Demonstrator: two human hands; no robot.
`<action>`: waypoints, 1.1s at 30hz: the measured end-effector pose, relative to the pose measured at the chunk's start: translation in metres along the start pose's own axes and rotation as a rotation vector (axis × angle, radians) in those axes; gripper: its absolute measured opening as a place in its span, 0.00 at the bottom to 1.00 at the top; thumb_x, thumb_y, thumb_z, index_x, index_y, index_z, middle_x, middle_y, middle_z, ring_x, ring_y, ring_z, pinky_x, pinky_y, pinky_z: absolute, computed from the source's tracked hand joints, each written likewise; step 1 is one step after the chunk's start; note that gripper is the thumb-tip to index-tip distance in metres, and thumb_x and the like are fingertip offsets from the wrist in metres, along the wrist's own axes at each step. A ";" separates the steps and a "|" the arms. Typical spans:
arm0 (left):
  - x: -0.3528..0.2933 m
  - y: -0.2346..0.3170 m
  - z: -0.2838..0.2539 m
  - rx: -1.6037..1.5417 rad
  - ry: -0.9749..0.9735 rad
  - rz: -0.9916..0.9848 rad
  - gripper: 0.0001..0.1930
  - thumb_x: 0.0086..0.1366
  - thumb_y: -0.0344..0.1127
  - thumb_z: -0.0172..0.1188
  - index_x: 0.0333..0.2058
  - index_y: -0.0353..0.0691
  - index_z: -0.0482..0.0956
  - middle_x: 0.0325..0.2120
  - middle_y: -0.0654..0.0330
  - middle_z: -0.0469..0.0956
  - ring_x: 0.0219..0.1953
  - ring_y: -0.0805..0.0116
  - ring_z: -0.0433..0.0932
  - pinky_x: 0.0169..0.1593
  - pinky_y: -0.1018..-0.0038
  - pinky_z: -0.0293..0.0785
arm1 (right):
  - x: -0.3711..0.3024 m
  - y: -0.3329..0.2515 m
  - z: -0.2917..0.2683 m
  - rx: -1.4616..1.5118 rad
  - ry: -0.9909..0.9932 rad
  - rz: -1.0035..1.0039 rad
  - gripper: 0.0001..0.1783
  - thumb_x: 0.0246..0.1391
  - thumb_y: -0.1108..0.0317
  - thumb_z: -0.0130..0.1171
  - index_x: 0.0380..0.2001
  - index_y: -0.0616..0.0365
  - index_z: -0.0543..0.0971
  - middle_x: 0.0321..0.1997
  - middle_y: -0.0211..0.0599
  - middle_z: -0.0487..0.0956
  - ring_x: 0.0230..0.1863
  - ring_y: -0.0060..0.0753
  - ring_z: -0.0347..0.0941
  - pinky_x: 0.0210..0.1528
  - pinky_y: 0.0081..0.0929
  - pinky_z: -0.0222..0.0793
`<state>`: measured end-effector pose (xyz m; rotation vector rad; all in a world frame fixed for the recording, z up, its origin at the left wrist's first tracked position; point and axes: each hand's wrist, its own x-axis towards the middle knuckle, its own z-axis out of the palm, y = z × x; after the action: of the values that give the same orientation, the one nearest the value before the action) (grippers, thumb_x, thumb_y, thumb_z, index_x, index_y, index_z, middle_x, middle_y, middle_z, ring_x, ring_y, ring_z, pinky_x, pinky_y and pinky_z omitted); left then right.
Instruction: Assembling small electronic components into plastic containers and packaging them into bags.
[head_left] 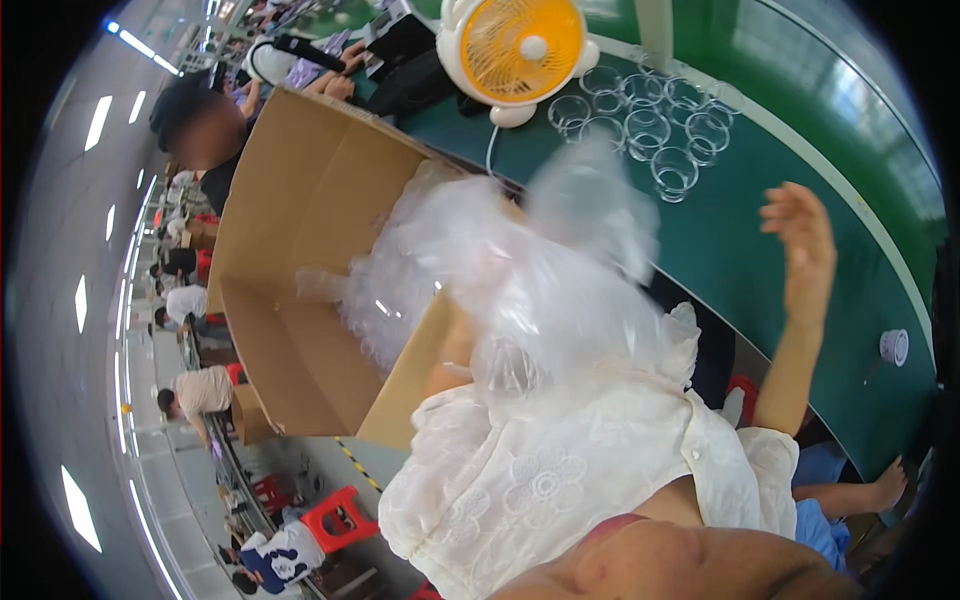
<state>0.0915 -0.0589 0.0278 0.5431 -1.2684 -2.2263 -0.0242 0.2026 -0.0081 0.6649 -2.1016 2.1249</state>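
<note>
A large, blurred sheet of clear plastic bag (560, 290) billows in front of my chest, between an open cardboard box (290, 250) and the table. My left forearm (452, 355) shows beside the box flap. The left hand is behind the plastic, so its fingers and grip are hidden. Inside the box lie clear plastic cups (375, 310), partly wrapped in film. Above the green table (740, 270), my right hand (803, 235) is raised with nothing in it, its fingers loosely bent and apart.
Several clear cups (648, 130) stand on the table's far part beside a yellow and white fan (520, 48). A small white roll (894, 347) lies at the right. Beyond the box is a person in a dark cap (190, 110). A red stool (340, 522) stands lower left.
</note>
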 end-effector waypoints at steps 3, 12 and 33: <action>-0.001 -0.037 -0.002 0.425 -0.381 0.173 0.18 0.55 0.42 0.44 0.41 0.38 0.62 0.28 0.61 0.64 0.31 0.71 0.66 0.37 0.72 0.66 | -0.005 -0.038 0.052 0.271 -0.201 0.175 0.61 0.15 0.26 0.51 0.50 0.62 0.55 0.48 0.41 0.62 0.45 0.29 0.60 0.43 0.25 0.57; 0.005 -0.121 0.024 -0.056 -0.643 -0.260 0.11 0.49 0.28 0.52 0.34 0.38 0.68 0.28 0.66 0.67 0.32 0.80 0.66 0.35 0.82 0.63 | -0.049 0.012 0.030 -0.089 -0.119 0.188 0.17 0.46 0.64 0.47 0.35 0.68 0.67 0.37 0.41 0.67 0.39 0.32 0.63 0.41 0.22 0.57; -0.029 -0.106 0.027 0.344 -0.985 -0.026 0.18 0.39 0.38 0.64 0.28 0.39 0.67 0.23 0.63 0.70 0.25 0.77 0.68 0.29 0.79 0.64 | -0.072 0.053 0.050 -0.425 0.187 -0.447 0.09 0.38 0.74 0.52 0.27 0.62 0.67 0.25 0.37 0.66 0.27 0.29 0.65 0.29 0.22 0.62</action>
<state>0.0740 0.0229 -0.0491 -0.5306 -2.1258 -2.3602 0.0341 0.1682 -0.0850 0.7556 -1.9764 1.3966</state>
